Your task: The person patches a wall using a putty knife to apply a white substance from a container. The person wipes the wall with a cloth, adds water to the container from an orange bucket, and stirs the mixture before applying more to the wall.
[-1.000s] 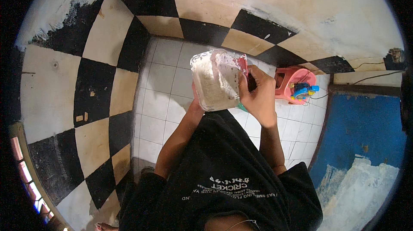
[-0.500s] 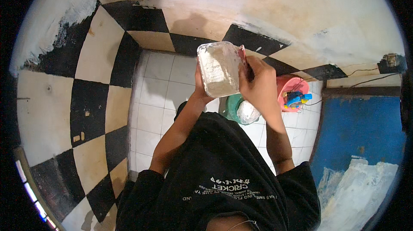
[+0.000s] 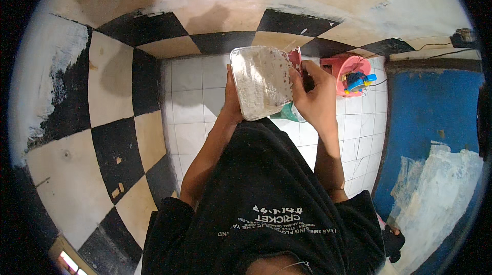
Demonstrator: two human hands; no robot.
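A clear, rounded rectangular plastic container (image 3: 256, 83), smeared inside with off-white paste, is held up in front of my chest. My left hand (image 3: 232, 95) is wrapped round its left side and underside, its fingers mostly hidden. At the container's right edge my right hand (image 3: 318, 95) is closed on a dark red flat scraper (image 3: 297, 58). Its blade stands at the container's right rim, spotted with the same paste. Fingers and container hide the lower part of the blade.
A pink plastic stool or tub (image 3: 342, 62) at the right carries a blue and yellow device (image 3: 359, 83) with a cable. Partly hidden below the container is a green tub (image 3: 291, 113). Chequered walls (image 3: 225, 43) and a blue door (image 3: 420, 106) with white smears surround the tiled floor.
The container tilts further toward me, showing more of its inside, and sits slightly left in view. More of the scraper's blade shows. The view has shifted, and the container now covers more of the green tub.
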